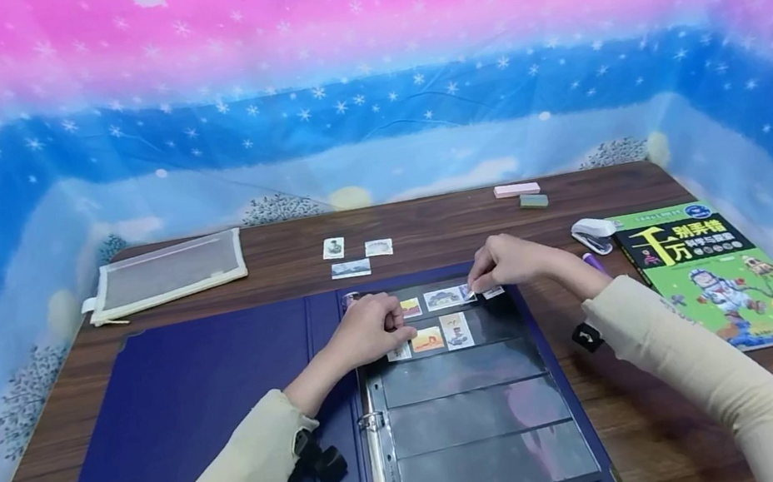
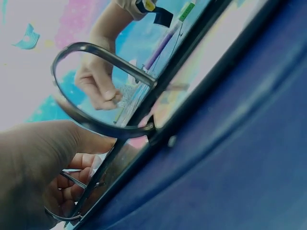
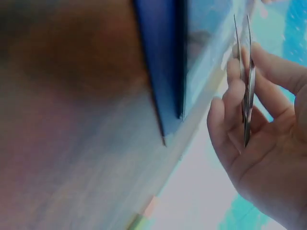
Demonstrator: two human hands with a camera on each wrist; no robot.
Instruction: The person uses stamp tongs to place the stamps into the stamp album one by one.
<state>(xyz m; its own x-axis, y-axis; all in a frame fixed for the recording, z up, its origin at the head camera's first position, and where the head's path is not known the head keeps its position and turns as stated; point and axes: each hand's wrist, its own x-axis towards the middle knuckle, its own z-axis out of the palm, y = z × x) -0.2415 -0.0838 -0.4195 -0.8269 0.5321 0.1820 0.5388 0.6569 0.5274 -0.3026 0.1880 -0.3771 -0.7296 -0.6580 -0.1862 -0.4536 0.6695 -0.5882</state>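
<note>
A dark blue ring binder [image 1: 215,403] lies spread on the table, a black page with clear pocket strips [image 1: 460,415] on its right side. Stamps, among them an orange one [image 1: 427,340] and an upright one [image 1: 456,331], sit in the top two rows. My right hand [image 1: 507,260] is over the top row's right part, holding metal tweezers [image 3: 248,86] whose tips are beside a purplish stamp [image 1: 466,293]. My left hand [image 1: 370,329] rests at the page's upper left, fingers curled and thumb near the second row. Whether it pinches a strip is unclear. In the left wrist view a binder ring [image 2: 79,48] stands before it.
Three loose stamps [image 1: 350,268] lie behind the binder. A mesh zip pouch [image 1: 171,271] is at back left, and pink and green erasers [image 1: 517,190] at back right. To the right are a white stapler [image 1: 592,234], a purple pen [image 1: 593,263] and a green book [image 1: 734,279].
</note>
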